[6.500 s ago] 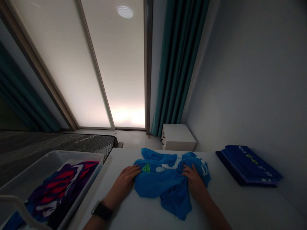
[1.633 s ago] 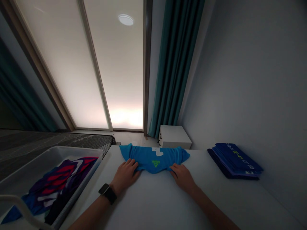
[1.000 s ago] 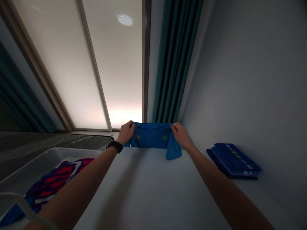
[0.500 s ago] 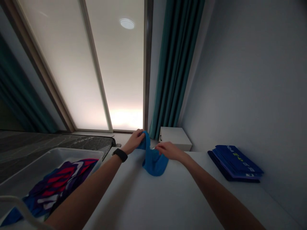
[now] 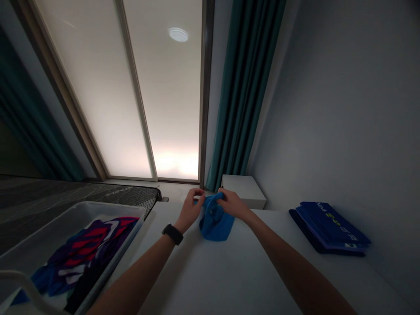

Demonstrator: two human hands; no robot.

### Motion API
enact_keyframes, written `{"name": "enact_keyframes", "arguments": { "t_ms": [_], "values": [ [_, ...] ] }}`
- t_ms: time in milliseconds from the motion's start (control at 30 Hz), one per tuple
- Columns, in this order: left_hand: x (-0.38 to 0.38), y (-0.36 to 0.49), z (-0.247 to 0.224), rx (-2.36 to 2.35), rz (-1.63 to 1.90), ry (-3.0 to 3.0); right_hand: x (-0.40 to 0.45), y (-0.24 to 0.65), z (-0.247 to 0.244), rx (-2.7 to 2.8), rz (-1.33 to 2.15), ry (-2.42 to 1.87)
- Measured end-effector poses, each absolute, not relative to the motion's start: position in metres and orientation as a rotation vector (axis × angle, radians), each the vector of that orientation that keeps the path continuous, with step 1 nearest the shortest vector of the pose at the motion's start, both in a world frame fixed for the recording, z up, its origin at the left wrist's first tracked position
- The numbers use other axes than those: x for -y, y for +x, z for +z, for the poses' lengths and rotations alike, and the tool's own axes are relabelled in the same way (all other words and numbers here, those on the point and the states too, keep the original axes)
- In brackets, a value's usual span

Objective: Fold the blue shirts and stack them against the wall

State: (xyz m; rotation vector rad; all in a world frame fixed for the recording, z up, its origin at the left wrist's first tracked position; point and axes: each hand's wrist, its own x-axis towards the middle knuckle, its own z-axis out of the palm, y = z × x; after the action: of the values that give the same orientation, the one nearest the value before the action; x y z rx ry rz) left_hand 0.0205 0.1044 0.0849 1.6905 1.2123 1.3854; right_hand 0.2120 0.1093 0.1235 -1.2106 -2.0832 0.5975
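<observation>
A bright blue shirt, folded narrow, hangs from both my hands over the far part of the white table; its lower edge rests on the tabletop. My left hand, with a black watch on the wrist, pinches the shirt's top left corner. My right hand grips the top right corner, close beside the left hand.
A stack of folded dark blue shirts lies at the table's right side by the wall. A white bin with purple, red and blue clothes stands at the left. A small white cabinet and teal curtain are beyond the table.
Over the last seconds the shirt went from spread flat to lifted by both hands, then folded in half sideways. My hands have come together at its top and moved slightly nearer.
</observation>
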Motion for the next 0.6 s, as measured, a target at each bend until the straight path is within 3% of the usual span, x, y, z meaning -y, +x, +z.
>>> {"name": "enact_keyframes", "arguments": {
  "t_ms": [67, 167, 267, 600],
  "values": [
    [-0.096, 0.021, 0.066, -1.428, 1.454, 1.66, -0.112, 0.215, 0.125, 1.948, 0.56, -1.288],
    [-0.078, 0.029, 0.034, -1.462, 1.069, 1.727, -0.114, 0.215, 0.128, 1.821, 0.443, -1.355],
    [-0.064, 0.046, 0.013, -1.493, 0.971, 1.581, -0.112, 0.208, 0.132, 1.717, 0.36, -1.384],
    [-0.069, 0.084, 0.0, -1.167, 0.794, 0.962, -0.106, 0.208, 0.134, 1.473, 0.741, -1.177]
  ]
}}
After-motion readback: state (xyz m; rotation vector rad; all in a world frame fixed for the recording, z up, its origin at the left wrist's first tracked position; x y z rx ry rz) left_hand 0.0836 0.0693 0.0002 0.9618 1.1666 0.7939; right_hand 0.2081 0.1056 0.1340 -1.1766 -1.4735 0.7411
